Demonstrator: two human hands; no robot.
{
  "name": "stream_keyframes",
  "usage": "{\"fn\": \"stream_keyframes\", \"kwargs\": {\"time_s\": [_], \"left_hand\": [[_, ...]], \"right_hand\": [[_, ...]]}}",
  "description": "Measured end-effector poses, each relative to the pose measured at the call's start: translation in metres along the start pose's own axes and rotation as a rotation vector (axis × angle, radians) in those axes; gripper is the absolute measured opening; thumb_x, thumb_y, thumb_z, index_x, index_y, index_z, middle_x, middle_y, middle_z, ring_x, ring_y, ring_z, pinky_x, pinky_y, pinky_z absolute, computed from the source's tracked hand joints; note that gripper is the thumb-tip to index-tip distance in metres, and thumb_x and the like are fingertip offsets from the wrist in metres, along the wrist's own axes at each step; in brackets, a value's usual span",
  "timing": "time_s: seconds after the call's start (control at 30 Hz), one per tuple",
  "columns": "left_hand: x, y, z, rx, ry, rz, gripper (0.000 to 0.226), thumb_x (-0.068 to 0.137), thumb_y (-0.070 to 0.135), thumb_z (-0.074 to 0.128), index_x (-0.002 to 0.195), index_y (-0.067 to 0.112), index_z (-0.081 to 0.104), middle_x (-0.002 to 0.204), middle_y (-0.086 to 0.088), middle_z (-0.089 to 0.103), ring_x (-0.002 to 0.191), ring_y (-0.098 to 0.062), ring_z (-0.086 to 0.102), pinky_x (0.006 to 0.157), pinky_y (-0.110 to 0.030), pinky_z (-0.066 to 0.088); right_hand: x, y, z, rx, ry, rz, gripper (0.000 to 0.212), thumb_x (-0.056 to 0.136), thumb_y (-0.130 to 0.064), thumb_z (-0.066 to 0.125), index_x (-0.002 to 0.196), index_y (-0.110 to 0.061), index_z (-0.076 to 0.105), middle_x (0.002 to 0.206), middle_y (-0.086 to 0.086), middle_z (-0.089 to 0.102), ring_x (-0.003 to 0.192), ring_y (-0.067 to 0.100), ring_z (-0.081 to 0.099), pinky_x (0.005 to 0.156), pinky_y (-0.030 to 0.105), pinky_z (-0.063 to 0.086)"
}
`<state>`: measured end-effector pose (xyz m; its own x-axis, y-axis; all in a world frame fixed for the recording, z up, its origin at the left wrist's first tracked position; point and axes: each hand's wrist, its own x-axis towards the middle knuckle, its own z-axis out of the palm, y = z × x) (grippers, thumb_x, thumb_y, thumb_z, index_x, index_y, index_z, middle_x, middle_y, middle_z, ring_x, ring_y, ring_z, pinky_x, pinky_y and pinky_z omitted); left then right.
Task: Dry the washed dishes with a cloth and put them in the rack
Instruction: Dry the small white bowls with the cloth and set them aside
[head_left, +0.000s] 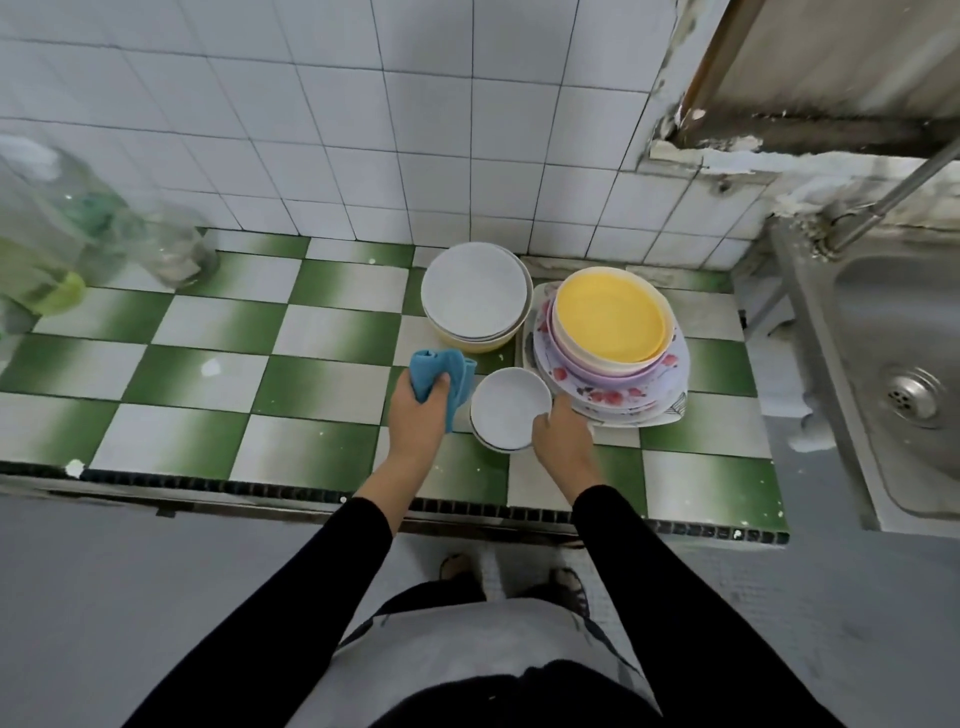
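Right hand pinches the white bowl by its rim; left hand clutches the blue cloth.
We see the bowl at frame centre, open side up, with the cloth just left of it; the wipe, we judge, runs rightward into the bowl.

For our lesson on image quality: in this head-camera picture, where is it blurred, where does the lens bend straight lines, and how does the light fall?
Head view: clear bottles far left are smeared. Head view: wall tiles show curved grout lines, wide-angle distortion. Head view: soft, even light, no hard shadows round the small white bowl and blue cloth, which look sharp.
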<state>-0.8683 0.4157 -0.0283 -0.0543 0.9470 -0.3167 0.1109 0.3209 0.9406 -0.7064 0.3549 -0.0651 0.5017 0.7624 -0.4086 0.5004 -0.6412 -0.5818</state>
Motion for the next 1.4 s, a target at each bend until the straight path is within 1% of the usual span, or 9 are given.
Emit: {"fn": "stream_keyframes", "kwargs": {"time_s": [0.17, 0.27, 0.43, 0.6, 0.93, 1.1, 1.27, 1.33, 1.4], "left_hand": [[0.003, 0.002, 0.001, -0.035, -0.002, -0.009, 0.020, 0.096, 0.021, 0.061, 0.115, 0.021, 0.054, 0.102, 0.001, 0.061, 0.092, -0.013, 0.061, 0.086, -0.033, 0.053], [0.006, 0.001, 0.001, -0.025, -0.006, 0.000, 0.019, 0.096, 0.023, 0.061, 0.113, 0.022, 0.054, 0.105, -0.002, 0.063, 0.097, -0.017, 0.062, 0.086, -0.033, 0.054], [0.007, 0.002, 0.003, -0.026, -0.018, 0.008, 0.019, 0.096, 0.025, 0.061, 0.113, 0.023, 0.054, 0.104, 0.000, 0.062, 0.096, -0.015, 0.061, 0.084, -0.030, 0.052], [0.005, 0.003, 0.005, -0.052, -0.035, -0.004, 0.019, 0.096, 0.024, 0.060, 0.114, 0.024, 0.053, 0.101, 0.005, 0.062, 0.092, -0.010, 0.060, 0.080, -0.026, 0.051], [0.003, -0.001, 0.011, -0.081, -0.060, -0.011, 0.017, 0.096, 0.024, 0.061, 0.111, 0.027, 0.054, 0.099, 0.007, 0.063, 0.095, -0.012, 0.062, 0.084, -0.030, 0.053], [0.004, -0.002, 0.011, -0.074, -0.049, -0.004, 0.017, 0.096, 0.024, 0.062, 0.110, 0.028, 0.054, 0.099, 0.007, 0.063, 0.095, -0.012, 0.062, 0.086, -0.031, 0.053], [0.003, 0.001, 0.012, -0.081, -0.032, 0.008, 0.015, 0.096, 0.024, 0.061, 0.109, 0.027, 0.054, 0.098, 0.008, 0.061, 0.093, -0.012, 0.061, 0.083, -0.029, 0.052], [0.002, 0.003, 0.013, -0.083, -0.016, 0.013, 0.015, 0.096, 0.023, 0.061, 0.109, 0.027, 0.053, 0.096, 0.010, 0.060, 0.090, -0.008, 0.060, 0.081, -0.027, 0.050], [0.002, 0.005, 0.015, -0.081, 0.004, 0.024, 0.015, 0.096, 0.022, 0.060, 0.108, 0.026, 0.051, 0.094, 0.012, 0.058, 0.087, -0.004, 0.058, 0.078, -0.024, 0.048]], "right_hand": [[-0.003, -0.001, -0.006, 0.048, 0.067, -0.074, 0.034, 0.103, -0.010, 0.041, 0.136, -0.003, 0.042, 0.105, 0.015, 0.058, 0.098, 0.032, 0.060, 0.071, 0.032, 0.039], [-0.002, -0.003, -0.011, 0.100, 0.112, -0.126, 0.041, 0.103, -0.010, 0.042, 0.144, -0.008, 0.039, 0.111, 0.014, 0.059, 0.097, 0.029, 0.059, 0.075, 0.036, 0.046], [-0.005, -0.005, -0.018, 0.168, 0.154, -0.140, 0.026, 0.103, -0.008, 0.042, 0.128, -0.005, 0.042, 0.100, 0.011, 0.058, 0.090, 0.033, 0.063, 0.071, 0.041, 0.056], [-0.007, -0.007, -0.020, 0.220, 0.175, -0.194, 0.029, 0.102, -0.005, 0.043, 0.131, -0.007, 0.041, 0.103, 0.008, 0.057, 0.088, 0.025, 0.058, 0.071, 0.029, 0.042], [-0.006, -0.006, -0.021, 0.265, 0.181, -0.214, 0.034, 0.100, -0.004, 0.045, 0.132, -0.010, 0.038, 0.098, 0.010, 0.058, 0.086, 0.024, 0.059, 0.059, 0.013, 0.039], [-0.007, -0.005, -0.021, 0.319, 0.202, -0.203, 0.039, 0.098, -0.002, 0.046, 0.135, -0.013, 0.037, 0.104, 0.011, 0.061, 0.093, 0.027, 0.063, 0.074, 0.029, 0.054], [-0.008, -0.008, -0.021, 0.355, 0.216, -0.215, 0.032, 0.098, -0.001, 0.047, 0.122, -0.019, 0.037, 0.103, 0.005, 0.058, 0.091, 0.024, 0.062, 0.076, 0.034, 0.055], [-0.006, -0.008, -0.022, 0.359, 0.210, -0.235, 0.031, 0.097, 0.000, 0.049, 0.115, -0.021, 0.035, 0.101, 0.006, 0.058, 0.090, 0.024, 0.062, 0.072, 0.029, 0.054], [-0.005, -0.008, -0.024, 0.360, 0.197, -0.255, 0.031, 0.096, 0.001, 0.052, 0.112, -0.018, 0.034, 0.102, 0.006, 0.058, 0.090, 0.022, 0.061, 0.066, 0.015, 0.048]]}}
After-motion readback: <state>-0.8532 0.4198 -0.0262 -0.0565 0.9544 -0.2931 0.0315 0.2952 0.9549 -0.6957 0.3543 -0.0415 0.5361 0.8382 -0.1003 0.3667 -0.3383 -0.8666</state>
